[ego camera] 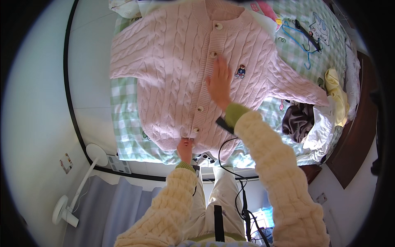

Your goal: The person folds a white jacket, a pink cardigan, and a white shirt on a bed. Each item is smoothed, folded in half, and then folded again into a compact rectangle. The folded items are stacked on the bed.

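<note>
A pink cable-knit cardigan (166, 77) lies spread front side up across the bed, its sleeves out to both sides. Pale round buttons run down its ribbed placket (202, 92), and a small embroidered bear (240, 71) sits on the chest. At the bottom hem, my left hand (185, 150) pinches the edge of the cardigan beside the placket. My right hand (220, 85) rests flat on the placket, fingers extended just below a button (214, 54). It grips nothing.
The green-and-white checked bedspread (125, 123) lies beneath. Blue and black hangers (308, 37) are at the upper right. Dark brown cloth (297, 122), white cloth (319, 129) and yellow cloth (336, 92) lie at the right. A white fan (63, 213) stands lower left; a black cable (219, 154) hangs by my right arm.
</note>
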Demonstrator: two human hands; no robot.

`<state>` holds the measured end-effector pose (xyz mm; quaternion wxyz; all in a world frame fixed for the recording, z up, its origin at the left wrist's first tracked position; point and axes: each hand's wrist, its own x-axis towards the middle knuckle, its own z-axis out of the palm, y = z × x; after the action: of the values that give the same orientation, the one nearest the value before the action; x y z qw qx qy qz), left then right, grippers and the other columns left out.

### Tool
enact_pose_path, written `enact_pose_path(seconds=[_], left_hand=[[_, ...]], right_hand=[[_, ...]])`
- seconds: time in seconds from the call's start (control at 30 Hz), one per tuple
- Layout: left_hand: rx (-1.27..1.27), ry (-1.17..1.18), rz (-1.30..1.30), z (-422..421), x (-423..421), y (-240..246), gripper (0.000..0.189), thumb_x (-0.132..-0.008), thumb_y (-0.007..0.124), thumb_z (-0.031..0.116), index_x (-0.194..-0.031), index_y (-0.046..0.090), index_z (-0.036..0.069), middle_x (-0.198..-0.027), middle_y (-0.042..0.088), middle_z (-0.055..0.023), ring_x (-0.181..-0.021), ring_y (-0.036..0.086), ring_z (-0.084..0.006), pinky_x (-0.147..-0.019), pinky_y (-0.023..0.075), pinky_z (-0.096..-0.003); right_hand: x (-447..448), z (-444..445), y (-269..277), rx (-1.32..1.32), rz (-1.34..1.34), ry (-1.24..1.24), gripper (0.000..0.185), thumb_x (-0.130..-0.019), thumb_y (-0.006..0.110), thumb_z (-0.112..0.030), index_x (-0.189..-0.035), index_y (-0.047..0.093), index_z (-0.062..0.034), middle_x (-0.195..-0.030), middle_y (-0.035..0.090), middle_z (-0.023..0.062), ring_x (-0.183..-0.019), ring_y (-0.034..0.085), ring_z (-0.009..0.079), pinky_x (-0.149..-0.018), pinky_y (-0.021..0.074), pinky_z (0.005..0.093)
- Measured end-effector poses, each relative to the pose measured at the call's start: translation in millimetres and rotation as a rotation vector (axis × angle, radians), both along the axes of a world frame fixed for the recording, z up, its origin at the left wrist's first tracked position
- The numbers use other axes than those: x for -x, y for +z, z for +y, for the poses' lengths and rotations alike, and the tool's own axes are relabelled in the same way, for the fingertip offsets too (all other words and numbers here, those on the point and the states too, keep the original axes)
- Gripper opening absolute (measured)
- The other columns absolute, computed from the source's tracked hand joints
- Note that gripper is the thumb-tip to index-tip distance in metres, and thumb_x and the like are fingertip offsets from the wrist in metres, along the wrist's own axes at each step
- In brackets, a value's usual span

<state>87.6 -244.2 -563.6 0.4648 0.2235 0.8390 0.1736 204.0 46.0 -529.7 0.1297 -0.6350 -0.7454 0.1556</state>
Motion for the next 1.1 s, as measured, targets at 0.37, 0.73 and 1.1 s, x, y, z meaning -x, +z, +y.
enact_pose_path(seconds=[0.37, 0.73, 1.1], left_hand=[[-0.077, -0.029, 0.306, 49, 44, 48, 0.028, -0.081, 0.061, 0.032, -0.078, 0.056, 0.005, -0.069, 0.06, -0.0098, -0.065, 0.059, -0.0242, -0.06, 0.0456, -0.0355], [-0.247, 0.773, -0.482, 280, 242, 7, 0.059, -0.084, 0.048, 0.048, -0.118, 0.043, 0.0, -0.122, 0.049, -0.0136, -0.112, 0.047, -0.0248, -0.095, 0.0338, -0.0396], [-0.391, 0.084, -0.257, 298, 336, -67, 0.096, -0.055, 0.072, -0.013, -0.135, 0.021, 0.001, -0.107, 0.053, -0.0194, -0.087, 0.058, -0.0254, -0.069, 0.0523, -0.0354]], right_hand=[[22, -106, -22, 0.232, -0.004, 0.072, 0.069, -0.082, 0.052, -0.034, -0.135, 0.026, 0.0022, -0.143, 0.021, 0.0168, -0.133, 0.016, 0.03, -0.106, 0.0139, 0.0499], [-9, -134, -17, 0.352, 0.41, 0.044, 0.061, -0.079, 0.056, -0.019, -0.132, 0.032, -0.0031, -0.14, 0.027, 0.0144, -0.131, 0.023, 0.0273, -0.106, 0.0177, 0.0454], [-406, -67, -12, -0.457, 0.866, -1.415, 0.033, -0.081, 0.064, -0.025, -0.061, 0.043, -0.0086, -0.054, 0.037, -0.002, -0.046, 0.037, 0.0106, -0.045, 0.0346, 0.0277]])
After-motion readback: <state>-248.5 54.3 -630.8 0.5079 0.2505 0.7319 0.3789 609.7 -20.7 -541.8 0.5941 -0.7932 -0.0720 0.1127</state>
